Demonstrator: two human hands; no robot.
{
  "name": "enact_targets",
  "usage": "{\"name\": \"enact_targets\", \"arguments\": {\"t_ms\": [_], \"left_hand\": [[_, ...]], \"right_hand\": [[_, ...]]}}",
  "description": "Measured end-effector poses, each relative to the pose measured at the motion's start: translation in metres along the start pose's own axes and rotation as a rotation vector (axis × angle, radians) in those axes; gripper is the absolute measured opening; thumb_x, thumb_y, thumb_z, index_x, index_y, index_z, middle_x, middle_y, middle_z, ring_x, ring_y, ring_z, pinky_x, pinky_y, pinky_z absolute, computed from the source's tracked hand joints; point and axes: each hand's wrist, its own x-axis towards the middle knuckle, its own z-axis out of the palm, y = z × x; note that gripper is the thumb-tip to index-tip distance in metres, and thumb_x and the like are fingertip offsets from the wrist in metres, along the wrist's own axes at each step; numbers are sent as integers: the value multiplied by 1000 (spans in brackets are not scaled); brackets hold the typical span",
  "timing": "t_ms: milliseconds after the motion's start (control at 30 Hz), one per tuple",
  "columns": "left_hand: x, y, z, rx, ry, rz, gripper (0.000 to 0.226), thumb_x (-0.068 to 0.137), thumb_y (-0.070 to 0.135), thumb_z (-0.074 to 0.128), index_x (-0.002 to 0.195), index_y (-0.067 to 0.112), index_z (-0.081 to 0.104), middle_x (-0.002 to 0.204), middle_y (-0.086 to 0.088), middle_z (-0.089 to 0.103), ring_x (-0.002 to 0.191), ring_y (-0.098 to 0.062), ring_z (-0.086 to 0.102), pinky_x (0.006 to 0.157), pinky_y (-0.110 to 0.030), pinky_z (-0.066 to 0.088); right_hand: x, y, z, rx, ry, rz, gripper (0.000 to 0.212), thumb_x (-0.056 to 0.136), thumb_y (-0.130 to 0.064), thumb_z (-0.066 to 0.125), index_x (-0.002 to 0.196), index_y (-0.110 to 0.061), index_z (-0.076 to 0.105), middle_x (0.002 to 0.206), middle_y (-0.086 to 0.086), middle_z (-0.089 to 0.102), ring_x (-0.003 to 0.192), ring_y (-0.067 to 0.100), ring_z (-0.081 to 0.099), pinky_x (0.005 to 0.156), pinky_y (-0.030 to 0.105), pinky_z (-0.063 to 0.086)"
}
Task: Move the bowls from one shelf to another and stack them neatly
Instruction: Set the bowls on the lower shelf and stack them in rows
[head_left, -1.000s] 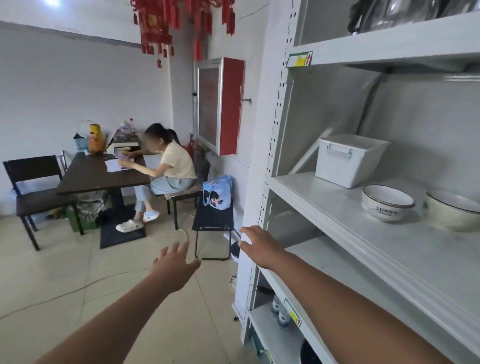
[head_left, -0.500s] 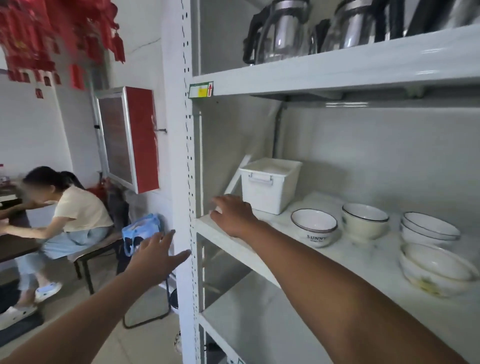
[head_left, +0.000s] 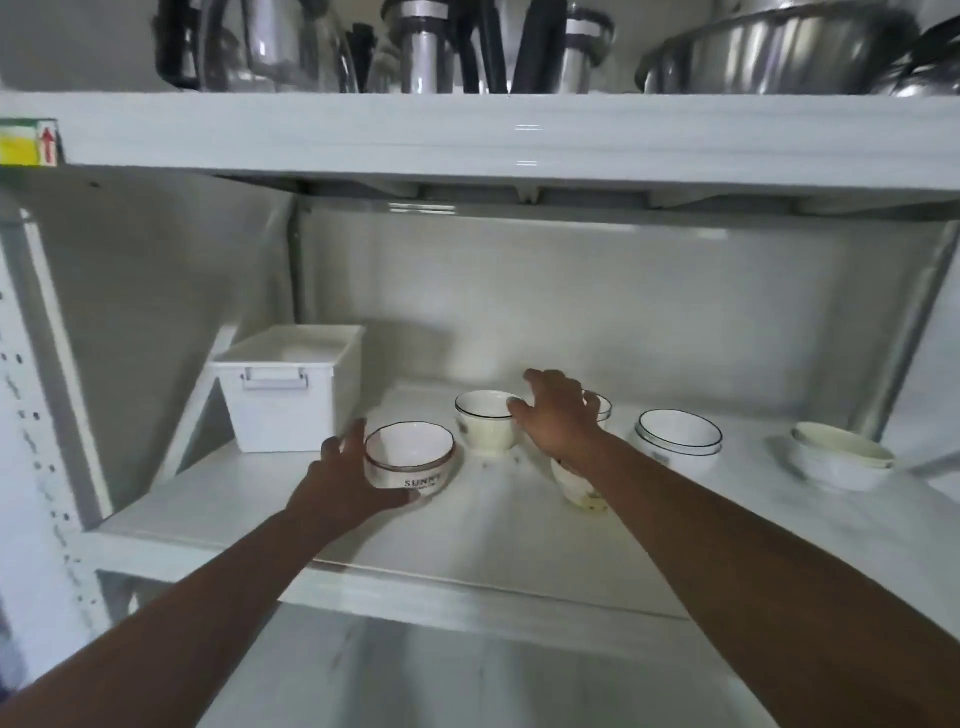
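Several bowls stand on the middle shelf (head_left: 467, 535). My left hand (head_left: 337, 478) is cupped round the left side of a white bowl lettered SUNNY (head_left: 410, 457), thumb at its front foot and fingers behind its rim. My right hand (head_left: 558, 415) hangs with spread fingers just right of a cream bowl with a dark rim (head_left: 485, 428), its thumb at that rim. It partly hides a bowl behind (head_left: 603, 406). A patterned bowl (head_left: 576, 491) sits under my right wrist. Further right stand a black-rimmed stack of two (head_left: 678, 441) and a cream-and-white stack (head_left: 841, 460).
A white plastic bin (head_left: 291, 387) with a handle stands at the shelf's left back. The shelf above (head_left: 519, 135) carries metal kettles and steel pots. A lower shelf (head_left: 467, 675) lies below my arms. The perforated upright (head_left: 31, 415) runs down the left.
The view has swung from the room fully onto the shelving. My left hand came in from the air to the SUNNY bowl. My right hand left the shelf's front edge and moved back over the bowls.
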Motion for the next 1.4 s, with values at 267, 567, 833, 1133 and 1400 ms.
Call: {"name": "enact_targets", "arguments": {"t_ms": [267,567,833,1133,1400], "left_hand": [[27,-15,34,-503,-32,92,141,33,54,88,148,24,13,143,-7,39,127,-21,45,98,-30,39],[38,-13,44,-596,8,114,117,56,25,91,147,28,18,139,-1,46,124,-20,51,95,-31,43],[33,-7,50,-801,-27,138,78,57,-11,85,122,8,46,111,-8,61,92,-20,64,54,-7,49],[28,-14,46,-718,17,79,72,39,28,96,92,21,48,96,-1,67,85,-18,64,73,-37,53],[15,-6,38,-683,82,127,65,48,21,95,89,17,45,94,0,63,81,-14,58,64,-20,47]], "right_hand": [[-46,90,-18,449,149,400,84,70,-59,63,142,-29,33,137,7,48,127,26,45,104,43,36],[-87,112,14,926,-65,256,124,49,-28,90,149,-29,17,141,-3,38,110,3,55,79,18,54],[-74,112,28,635,71,173,97,38,-35,89,124,-23,46,116,-6,52,102,15,55,70,1,42],[-73,118,35,450,121,332,57,54,-37,91,83,-19,45,73,-9,53,66,11,46,58,28,38],[-76,117,35,383,129,333,59,52,-42,90,75,-19,42,69,-6,53,61,12,44,54,29,36]]}}
